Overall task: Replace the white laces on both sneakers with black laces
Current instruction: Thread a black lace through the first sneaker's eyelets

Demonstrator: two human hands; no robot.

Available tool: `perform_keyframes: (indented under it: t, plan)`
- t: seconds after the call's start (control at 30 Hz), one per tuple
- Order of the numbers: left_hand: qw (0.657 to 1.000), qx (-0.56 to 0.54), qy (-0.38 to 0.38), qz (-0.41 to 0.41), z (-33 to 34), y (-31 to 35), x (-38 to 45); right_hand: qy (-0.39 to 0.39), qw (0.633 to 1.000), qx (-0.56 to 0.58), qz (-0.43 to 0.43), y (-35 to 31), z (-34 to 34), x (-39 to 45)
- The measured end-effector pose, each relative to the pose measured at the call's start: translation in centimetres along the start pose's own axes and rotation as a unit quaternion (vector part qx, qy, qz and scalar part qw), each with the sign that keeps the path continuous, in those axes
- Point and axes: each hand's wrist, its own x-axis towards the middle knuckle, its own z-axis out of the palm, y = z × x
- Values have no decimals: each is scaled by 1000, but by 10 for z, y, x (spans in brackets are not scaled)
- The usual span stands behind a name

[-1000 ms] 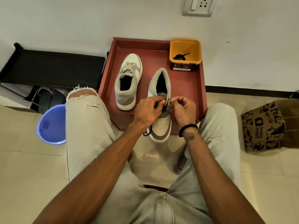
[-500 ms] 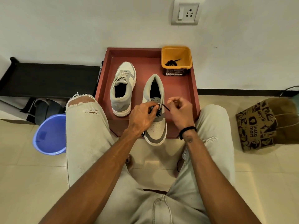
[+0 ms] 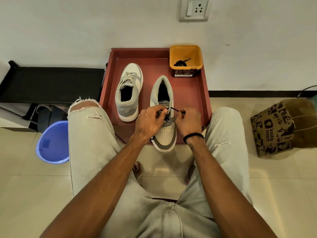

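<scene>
Two grey and white sneakers sit on a red tray (image 3: 204, 93). The left sneaker (image 3: 129, 93) carries white laces. The right sneaker (image 3: 164, 133) points its toe at me, past the tray's front edge. A black lace (image 3: 175, 109) runs across its eyelets. My left hand (image 3: 149, 121) grips the shoe's left side at the eyelets, fingers curled on the lace. My right hand (image 3: 188, 121) pinches the lace end, pulled out to the right. Another black lace (image 3: 181, 62) lies in an orange tub (image 3: 186, 56).
The tray stands against a white wall, between my knees. A blue plastic tub (image 3: 52, 143) sits on the tiled floor at the left, a dark rack (image 3: 51, 83) behind it. A printed paper bag (image 3: 281, 127) lies at the right.
My right hand has drawn the black lace end out to the right of the shoe. The camera has tilted, so the tray sits lower in view.
</scene>
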Motion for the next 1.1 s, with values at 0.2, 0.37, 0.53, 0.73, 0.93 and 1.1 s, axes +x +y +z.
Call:
perform_keyframes:
  t: [0.2,0.37,0.53,0.73,0.93,1.1]
  plan:
    - [1000,-3,-3,-4,-3,2,-1,77,885,394,235,5,-7,20]
    - [1000,-2,-3,-9,-2,1,0,-6,679,694,239,6,-20,19]
    - [1000,0,-6,-14,-3,2,0,-43,741,634,218,-4,-28,16]
    - [1000,10,-4,-8,-3,4,-1,-73,989,110,-67,-6,-13,-2]
    - [1000,13,-6,-7,-5,3,-1,-22,999,3,-27,-3,-8,0]
    - [1000,8,-8,-10,-5,5,-1,51,931,322,165,1,-10,13]
